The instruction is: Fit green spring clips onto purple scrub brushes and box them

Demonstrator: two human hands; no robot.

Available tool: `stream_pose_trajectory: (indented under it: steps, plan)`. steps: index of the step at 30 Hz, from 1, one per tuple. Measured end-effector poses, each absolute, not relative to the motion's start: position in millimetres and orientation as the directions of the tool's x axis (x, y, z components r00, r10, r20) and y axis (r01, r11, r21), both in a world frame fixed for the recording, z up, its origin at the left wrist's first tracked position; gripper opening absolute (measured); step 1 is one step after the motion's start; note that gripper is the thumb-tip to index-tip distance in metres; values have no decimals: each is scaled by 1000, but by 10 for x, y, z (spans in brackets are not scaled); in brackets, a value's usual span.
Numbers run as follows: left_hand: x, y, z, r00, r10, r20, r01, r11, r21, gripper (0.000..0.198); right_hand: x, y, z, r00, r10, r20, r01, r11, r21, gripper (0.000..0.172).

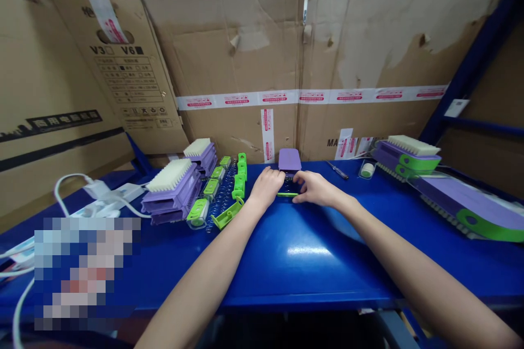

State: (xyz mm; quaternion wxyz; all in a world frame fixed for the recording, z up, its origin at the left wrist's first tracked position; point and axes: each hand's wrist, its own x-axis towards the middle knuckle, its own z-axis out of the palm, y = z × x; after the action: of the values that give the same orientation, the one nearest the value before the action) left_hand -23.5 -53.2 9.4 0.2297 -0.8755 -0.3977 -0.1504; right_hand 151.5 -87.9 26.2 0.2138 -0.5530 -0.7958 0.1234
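Near the back edge of the table, my left hand (267, 187) lies with its fingers bent at the lower left of a purple plastic plate (290, 159). What those fingers grip is hidden. Opposite it, my right hand (314, 188) curls its fingers and thumb at the end of a thin green plastic piece (287, 194). Something dark and small shows between the two hands, too blurred to name. Left of my hands, several green plastic parts (239, 177) stand in a row, with one angled green part (228, 214) by my left forearm.
Several coil springs (223, 196), green-topped see-through cases (198, 212) and stacked purple brush heads (174, 191) stand on the left. White cables and a power strip (104, 199) lie farther left. Rightward are a screwdriver (338, 170), a small white-topped container (367, 169) and purple-green brushes (466, 202). Cardboard (241, 54) walls the back.
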Motion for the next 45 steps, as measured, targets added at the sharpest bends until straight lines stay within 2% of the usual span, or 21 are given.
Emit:
stream_pose_trajectory:
  steps: [2, 4, 7, 10, 16, 21, 27, 31, 37, 41, 42, 45]
  plan:
    - [-249, -521, 87, 629, 631, 455, 771, -581, -260, 13, 1505, -885, 260, -324, 919, 225, 876, 382, -295, 40]
    - [-257, -516, 80, 604, 645, 469, 787, -577, -218, 13, 1496, -899, 268, -333, 916, 225, 903, 379, -203, 27]
    - [-273, -516, 77, 548, 678, 489, 820, -551, -154, 17, 1484, -923, 294, -357, 909, 214, 904, 394, -165, 9]
    - [-298, -524, 85, 481, 712, 513, 855, -511, -93, 21, 1470, -945, 323, -375, 899, 226, 886, 419, -197, 11]
    - [-321, -573, 138, 311, 738, 599, 794, -548, 262, 21, 1496, -960, 354, -369, 886, 280, 830, 450, -328, 16]
    - [-300, -603, 172, 227, 731, 643, 717, -573, 398, 26, 1598, -970, 449, -372, 854, 363, 764, 504, -403, 19]
    - [-263, -629, 170, 215, 706, 675, 661, -614, 432, 29, 1679, -990, 573, -340, 881, 328, 768, 462, -444, 22]
    - [-255, -662, 181, 258, 673, 693, 641, -656, 399, 28, 1667, -972, 541, -309, 896, 318, 811, 423, -403, 22]
    - [-259, -675, 207, 267, 664, 698, 582, -689, 432, 30, 1660, -948, 494, -261, 890, 373, 847, 396, -355, 30]
    - [-255, -676, 227, 220, 684, 695, 556, -674, 487, 31, 1670, -960, 503, -229, 834, 502, 856, 418, -305, 28]
    - [-255, -679, 234, 205, 687, 698, 549, -671, 499, 30, 1674, -962, 502, -231, 801, 552, 855, 438, -277, 32]
    - [-253, -700, 259, 169, 689, 705, 513, -672, 534, 29, 1684, -955, 472, -312, 701, 642, 835, 524, -166, 62]
